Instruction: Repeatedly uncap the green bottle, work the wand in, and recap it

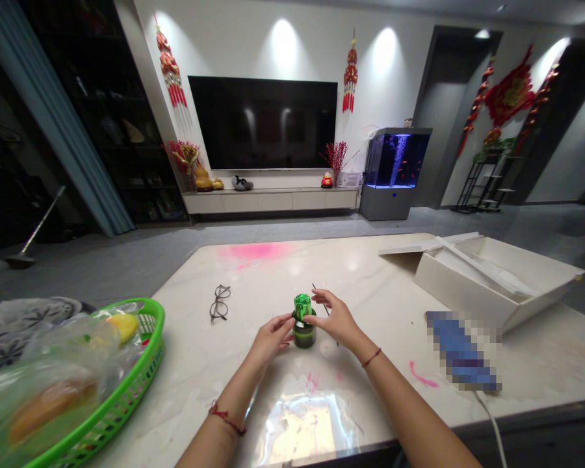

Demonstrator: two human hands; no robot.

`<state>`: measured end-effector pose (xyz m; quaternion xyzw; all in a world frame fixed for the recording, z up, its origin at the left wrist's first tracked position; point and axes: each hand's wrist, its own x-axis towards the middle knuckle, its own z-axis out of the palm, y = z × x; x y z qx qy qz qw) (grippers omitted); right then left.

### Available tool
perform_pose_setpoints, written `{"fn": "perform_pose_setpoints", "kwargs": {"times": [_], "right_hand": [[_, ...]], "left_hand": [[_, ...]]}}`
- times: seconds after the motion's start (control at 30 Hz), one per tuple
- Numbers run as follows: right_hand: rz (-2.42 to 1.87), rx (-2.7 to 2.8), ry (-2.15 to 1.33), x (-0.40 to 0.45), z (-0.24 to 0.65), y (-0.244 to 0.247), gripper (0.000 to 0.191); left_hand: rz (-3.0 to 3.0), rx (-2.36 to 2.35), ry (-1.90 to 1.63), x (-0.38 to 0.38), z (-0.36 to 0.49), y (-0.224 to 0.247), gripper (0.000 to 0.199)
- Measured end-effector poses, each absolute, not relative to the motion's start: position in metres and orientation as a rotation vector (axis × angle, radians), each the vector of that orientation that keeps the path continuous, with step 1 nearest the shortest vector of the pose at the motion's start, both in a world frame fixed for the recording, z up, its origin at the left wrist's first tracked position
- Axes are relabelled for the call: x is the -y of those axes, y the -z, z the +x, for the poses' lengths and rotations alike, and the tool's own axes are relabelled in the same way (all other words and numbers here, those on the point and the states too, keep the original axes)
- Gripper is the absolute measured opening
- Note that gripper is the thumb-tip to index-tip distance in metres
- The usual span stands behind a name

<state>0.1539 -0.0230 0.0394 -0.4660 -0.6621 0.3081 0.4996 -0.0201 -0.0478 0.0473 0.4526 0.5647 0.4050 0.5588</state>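
A small dark green glass jar (304, 335) stands upright on the pale marble-like table (253, 273), with a shiny green ribbed piece (302, 305) at its top. My left hand (272, 337) touches the jar's left side, its fingers partly hidden behind it. On the right, my right hand (335, 317) has its thumb against the jar's upper part, and its other fingers are spread apart above. A thin dark stick (325, 307) lies on the table, partly covered by my right hand.
Glasses (220, 303) lie left of the jar. A green basket (146, 364) with bagged food is at the left edge. An open white box (468, 292) sits at the right, near a blurred blue device (461, 351) with a cable (492, 422).
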Motion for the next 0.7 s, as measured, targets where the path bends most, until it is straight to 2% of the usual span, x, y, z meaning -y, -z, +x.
{"fn": "perform_pose_setpoints", "kwargs": {"times": [0.37, 0.7], "right_hand": [[-0.963, 1.475, -1.036, 0.0268, 0.1547, -0.0468, 0.041], [-1.024, 1.547, -0.968, 0.0291, 0.151, -0.0482, 0.047]], "left_hand": [[1.057, -1.323, -0.933, 0.047, -0.0203, -0.0481, 0.056], [1.063, -1.34, -0.921, 0.0474, -0.0195, -0.049, 0.055]]}}
